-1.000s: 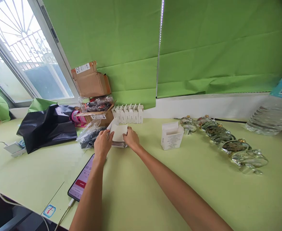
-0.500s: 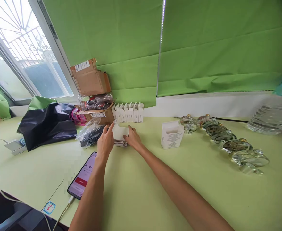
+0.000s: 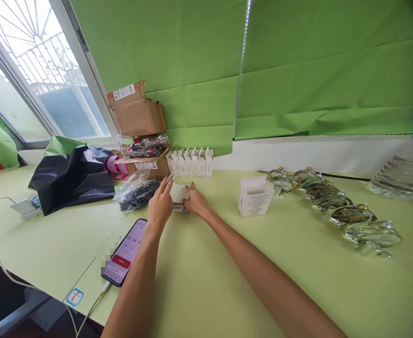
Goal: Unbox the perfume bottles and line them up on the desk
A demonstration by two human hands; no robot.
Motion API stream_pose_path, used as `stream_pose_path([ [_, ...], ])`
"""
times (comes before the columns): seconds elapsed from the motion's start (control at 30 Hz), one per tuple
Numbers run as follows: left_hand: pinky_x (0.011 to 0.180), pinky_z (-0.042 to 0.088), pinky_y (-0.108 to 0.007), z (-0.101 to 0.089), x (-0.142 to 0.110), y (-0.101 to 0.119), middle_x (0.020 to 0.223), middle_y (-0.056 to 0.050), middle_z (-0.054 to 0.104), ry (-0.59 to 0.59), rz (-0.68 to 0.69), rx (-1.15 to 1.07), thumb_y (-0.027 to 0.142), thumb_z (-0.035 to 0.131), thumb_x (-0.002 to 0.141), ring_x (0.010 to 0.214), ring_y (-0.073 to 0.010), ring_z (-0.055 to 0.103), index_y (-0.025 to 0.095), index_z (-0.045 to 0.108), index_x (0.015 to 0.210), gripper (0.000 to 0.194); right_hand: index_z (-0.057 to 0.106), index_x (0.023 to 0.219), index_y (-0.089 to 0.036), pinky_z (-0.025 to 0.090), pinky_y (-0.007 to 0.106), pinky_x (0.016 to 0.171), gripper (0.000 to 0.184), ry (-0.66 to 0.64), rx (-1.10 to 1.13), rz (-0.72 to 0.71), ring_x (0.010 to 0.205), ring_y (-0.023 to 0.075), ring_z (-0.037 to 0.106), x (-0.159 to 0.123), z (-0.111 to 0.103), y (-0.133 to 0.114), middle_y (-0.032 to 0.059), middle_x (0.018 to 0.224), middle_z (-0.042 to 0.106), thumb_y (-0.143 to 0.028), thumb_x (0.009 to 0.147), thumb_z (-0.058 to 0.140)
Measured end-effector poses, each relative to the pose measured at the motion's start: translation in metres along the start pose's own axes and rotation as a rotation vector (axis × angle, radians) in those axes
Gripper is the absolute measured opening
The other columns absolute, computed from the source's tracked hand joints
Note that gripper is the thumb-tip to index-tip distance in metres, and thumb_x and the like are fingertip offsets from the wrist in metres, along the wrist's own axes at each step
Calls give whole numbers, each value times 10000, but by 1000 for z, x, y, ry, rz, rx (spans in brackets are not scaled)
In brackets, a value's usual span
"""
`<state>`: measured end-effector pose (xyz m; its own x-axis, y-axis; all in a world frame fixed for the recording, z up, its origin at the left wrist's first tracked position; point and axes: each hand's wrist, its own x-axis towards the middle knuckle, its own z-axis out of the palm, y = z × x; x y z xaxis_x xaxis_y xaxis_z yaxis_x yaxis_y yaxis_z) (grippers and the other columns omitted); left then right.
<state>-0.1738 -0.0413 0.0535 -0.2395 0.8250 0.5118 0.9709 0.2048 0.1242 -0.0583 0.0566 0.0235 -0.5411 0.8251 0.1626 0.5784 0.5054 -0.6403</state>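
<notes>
Two hands closer now, white carton [image 3: 179, 195] between; left hand [image 3: 160, 205] fingers spread, right hand [image 3: 195, 202] pressed against it.

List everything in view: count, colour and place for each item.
Small box: 1, white, between the hands
Upright boxes: about 6, white, in a row by the wall
Open box: 1, white, right of the hands
Glass bottles: about 5, clear with dark contents, in a row at right
Plastic bottle: 1, clear, far right
Cardboard boxes: 2, brown, stacked at the wall
Plastic bag: 1, black, at left
Clear bag: 1, dark contents, left of the hands
Phone: 1, black case, red button, near the table edge
Blinds: green, behind the table
Table: 1, pale green
Left hand: on the small box
Right hand: on the small box
</notes>
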Motion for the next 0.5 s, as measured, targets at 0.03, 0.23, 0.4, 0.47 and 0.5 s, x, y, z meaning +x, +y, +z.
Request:
stream_pose_path([
  [0.03, 916, 513, -313, 0, 0, 0, 1520, -2, 305, 10, -1, -8, 123, 339, 885, 1260, -200, 476, 286, 330, 1438, 577, 351, 1421, -128, 386, 331, 973, 716, -1, 13, -1, 1273, 287, 450, 0, 1, 0, 173, 1546, 182, -171, 751, 600],
  [0.23, 936, 504, -315, 1, 1, -3, 1463, -8, 409, 48, 15, -40, 188, 312, 932, 1234, -193, 505, 262, 420, 1386, 473, 110, 1496, -76, 341, 344, 1025, 832, 72, 124, -6, 1327, 280, 374, 0, 1, 3, 174, 1524, 253, -250, 812, 550],
  [0.4, 951, 495, -328, 2, 1, -4, 1423, -14, 463, 48, 6, -49, 183, 325, 932, 1205, -194, 529, 272, 465, 1356, 455, 247, 1468, -98, 370, 316, 988, 719, 19, 65, 4, 1290, 258, 423, -2, -3, 4, 173, 1473, 355, -213, 817, 531],
  [0.47, 962, 487, -326, 1, 1, -4, 1421, -16, 465, 51, -1, -54, 202, 333, 936, 1209, -193, 527, 272, 480, 1344, 439, 404, 1388, -98, 373, 316, 979, 617, -15, 41, -9, 1274, 271, 441, -3, -5, 3, 187, 1477, 332, -213, 802, 558],
  [0.5, 960, 487, -325, 1, 1, -4, 1417, -17, 469, 51, -2, -56, 212, 337, 938, 1207, -194, 528, 273, 486, 1338, 432, 473, 1335, -98, 374, 318, 976, 563, -27, 37, -13, 1261, 280, 455, -4, -6, 1, 192, 1479, 323, -219, 795, 574],
])
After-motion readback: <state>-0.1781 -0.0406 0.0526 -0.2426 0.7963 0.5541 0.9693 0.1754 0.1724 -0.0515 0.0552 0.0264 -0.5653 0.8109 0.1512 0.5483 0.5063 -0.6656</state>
